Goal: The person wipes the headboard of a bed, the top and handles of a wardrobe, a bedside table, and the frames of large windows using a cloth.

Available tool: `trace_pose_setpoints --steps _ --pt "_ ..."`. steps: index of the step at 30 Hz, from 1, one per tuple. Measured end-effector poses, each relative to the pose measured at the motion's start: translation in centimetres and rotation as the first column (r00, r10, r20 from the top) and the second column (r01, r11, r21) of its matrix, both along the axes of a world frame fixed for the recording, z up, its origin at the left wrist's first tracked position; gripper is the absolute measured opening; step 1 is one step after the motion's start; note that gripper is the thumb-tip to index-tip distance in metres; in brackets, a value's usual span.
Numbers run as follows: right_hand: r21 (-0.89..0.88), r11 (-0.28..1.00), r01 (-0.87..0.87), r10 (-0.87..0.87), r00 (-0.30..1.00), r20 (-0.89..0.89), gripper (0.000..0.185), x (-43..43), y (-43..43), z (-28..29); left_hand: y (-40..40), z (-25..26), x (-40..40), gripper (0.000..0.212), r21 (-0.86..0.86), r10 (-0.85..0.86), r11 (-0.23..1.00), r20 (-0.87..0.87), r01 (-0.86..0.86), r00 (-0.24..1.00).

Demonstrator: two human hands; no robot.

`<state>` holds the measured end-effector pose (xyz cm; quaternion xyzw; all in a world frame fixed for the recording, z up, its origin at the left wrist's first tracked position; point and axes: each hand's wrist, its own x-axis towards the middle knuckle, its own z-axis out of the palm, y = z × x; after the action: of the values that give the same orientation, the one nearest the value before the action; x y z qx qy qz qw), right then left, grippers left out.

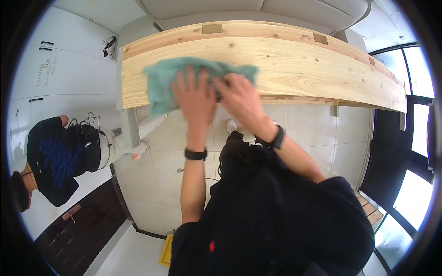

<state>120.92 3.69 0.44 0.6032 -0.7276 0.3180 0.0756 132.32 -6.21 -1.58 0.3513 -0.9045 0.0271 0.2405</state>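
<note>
A green cloth (159,86) lies spread over the left part of a long pale wooden table (293,65), one corner hanging past the near edge. My left hand (195,95) rests on the cloth with its fingers apart, blurred. Close at its right, my right hand (241,96) is bent over the cloth's near side; its fingertips are blurred, and whether they pinch the fabric cannot be told. Each wrist wears a black band. Some dark spots show between the two hands.
Behind the table stands a light padded sofa (214,5). A person (58,151) in a dark shirt is at the left, by white cabinets (79,76). A yellow plastic basket (166,251) is on the floor at the lower left. Windows with dark frames line the right side.
</note>
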Motion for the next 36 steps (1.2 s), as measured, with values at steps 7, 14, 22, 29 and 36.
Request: trace_pose_setpoints --steps 7,14,22,29,36 --pt "0.304 0.838 0.454 -0.486 0.873 0.036 0.063 -11.3 19.4 -0.7 13.7 0.6 -15.2 0.058 0.216 -0.556 0.787 -0.159 0.578 0.816" --pt "0.252 0.892 0.377 -0.325 0.919 -0.224 0.076 -12.2 17.6 2.8 14.5 1.0 -15.6 0.046 0.061 -0.639 0.766 -0.038 0.64 0.768" --pt "0.237 0.971 -0.034 0.061 0.992 -0.111 0.065 -11.5 12.1 1.6 11.2 0.5 -10.2 0.032 -0.047 -0.549 0.834 -0.177 0.55 0.817" --pt "0.08 0.963 -0.256 0.262 0.962 -0.078 0.058 -3.4 1.4 -0.3 4.4 -1.1 -0.6 0.029 -0.028 -0.331 0.939 -0.35 0.344 0.876" --pt "-0.184 0.865 -0.467 0.461 0.884 -0.074 0.049 10.3 -13.2 -2.4 -5.3 1.5 14.3 0.041 0.025 -0.042 0.999 -0.052 0.043 0.998"
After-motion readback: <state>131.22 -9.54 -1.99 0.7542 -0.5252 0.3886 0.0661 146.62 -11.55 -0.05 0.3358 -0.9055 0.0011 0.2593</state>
